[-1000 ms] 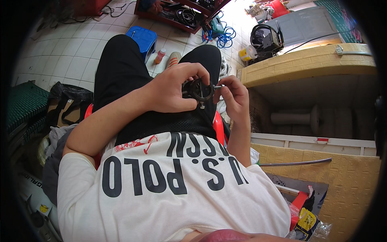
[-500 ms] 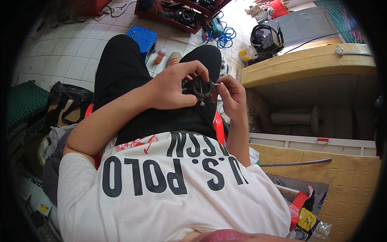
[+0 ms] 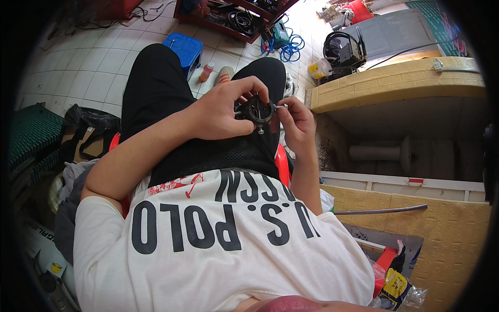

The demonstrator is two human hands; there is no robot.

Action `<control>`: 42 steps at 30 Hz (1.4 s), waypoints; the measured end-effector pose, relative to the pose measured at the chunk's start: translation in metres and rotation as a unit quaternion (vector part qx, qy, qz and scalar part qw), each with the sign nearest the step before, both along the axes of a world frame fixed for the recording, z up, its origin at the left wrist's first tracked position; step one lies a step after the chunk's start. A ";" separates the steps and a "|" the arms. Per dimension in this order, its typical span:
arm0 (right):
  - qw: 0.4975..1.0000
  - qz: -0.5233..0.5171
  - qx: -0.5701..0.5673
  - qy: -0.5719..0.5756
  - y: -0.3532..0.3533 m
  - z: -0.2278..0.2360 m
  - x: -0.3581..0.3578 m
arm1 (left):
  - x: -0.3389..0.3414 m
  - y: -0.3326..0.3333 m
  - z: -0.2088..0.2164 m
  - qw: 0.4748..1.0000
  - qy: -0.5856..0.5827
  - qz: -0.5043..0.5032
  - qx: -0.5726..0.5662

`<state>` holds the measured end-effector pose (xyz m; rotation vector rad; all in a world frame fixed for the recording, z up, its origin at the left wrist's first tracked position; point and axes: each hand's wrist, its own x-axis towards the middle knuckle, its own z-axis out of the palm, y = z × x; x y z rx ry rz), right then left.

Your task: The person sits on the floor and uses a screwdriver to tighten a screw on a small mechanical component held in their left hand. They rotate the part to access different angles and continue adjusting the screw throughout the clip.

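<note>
Although the ring (image 3: 266,119) has shifted slightly forward over your lap (image 3: 210,156) in the last second, your left grip (image 3: 228,106) stays curled around it and your right grip (image 3: 297,118) keeps the side bolt (image 3: 282,106) pinched, so both parts seem steady.

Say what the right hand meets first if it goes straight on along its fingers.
Past the silver bolt it pinches, the right hand most likely meets the dark ring held in the left hand, though depth is unclear here.
</note>
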<state>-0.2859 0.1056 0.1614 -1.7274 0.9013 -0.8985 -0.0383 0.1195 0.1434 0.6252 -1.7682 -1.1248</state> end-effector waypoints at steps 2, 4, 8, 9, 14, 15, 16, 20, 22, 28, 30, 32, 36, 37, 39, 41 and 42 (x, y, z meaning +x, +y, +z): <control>1.000 0.001 0.005 0.005 0.002 0.000 0.001 | 0.000 0.000 0.000 1.000 0.000 0.001 -0.001; 1.000 -0.001 0.012 0.009 0.003 0.001 0.003 | 0.001 0.001 0.001 1.000 0.001 0.004 -0.003; 1.000 0.002 0.026 -0.001 0.005 0.001 0.008 | 0.001 0.000 0.000 1.000 -0.001 0.004 0.002; 1.000 0.005 0.028 -0.002 0.005 0.000 0.009 | 0.001 0.001 0.001 1.000 -0.002 0.006 0.000; 0.999 0.012 0.044 -0.025 0.006 -0.006 0.014 | 0.001 0.000 -0.002 1.000 -0.012 0.020 -0.003; 0.998 0.013 0.051 -0.035 0.006 -0.008 0.015 | 0.001 0.000 -0.003 1.000 -0.014 0.021 0.001; 0.997 0.014 0.057 -0.046 0.005 -0.012 0.015 | 0.000 0.000 -0.003 1.000 -0.015 0.021 0.005; 0.993 -0.013 0.091 -0.071 0.006 -0.019 0.018 | 0.001 0.000 -0.003 0.999 -0.004 0.034 0.019; 0.997 0.007 0.072 -0.025 0.006 -0.022 0.021 | 0.000 -0.003 -0.007 0.998 0.011 0.043 0.040; 0.998 0.040 0.030 0.029 0.006 -0.023 0.023 | 0.002 -0.003 -0.004 0.994 0.019 0.067 0.079; 0.998 0.047 0.025 0.028 0.006 -0.021 0.020 | 0.002 -0.003 -0.003 0.996 0.011 0.067 0.058; 0.995 0.029 0.067 -0.064 0.006 -0.012 0.018 | 0.003 -0.002 -0.002 0.997 0.012 0.062 0.047; 0.993 0.004 0.044 -0.110 -0.001 0.001 0.002 | 0.002 0.002 0.002 0.997 -0.028 0.066 -0.012; 0.995 -0.001 0.019 -0.094 -0.001 0.005 0.000 | 0.003 0.003 0.003 0.997 -0.031 0.062 -0.022; 0.996 -0.004 0.003 -0.088 0.000 0.010 -0.004 | 0.004 0.004 0.006 0.998 -0.028 0.043 -0.033; 0.997 -0.016 -0.018 -0.069 0.002 0.012 -0.006 | 0.004 0.003 0.008 0.999 -0.015 0.013 -0.034; 0.998 -0.007 -0.024 -0.059 0.001 0.011 -0.009 | 0.003 0.003 0.007 0.999 -0.012 0.014 -0.044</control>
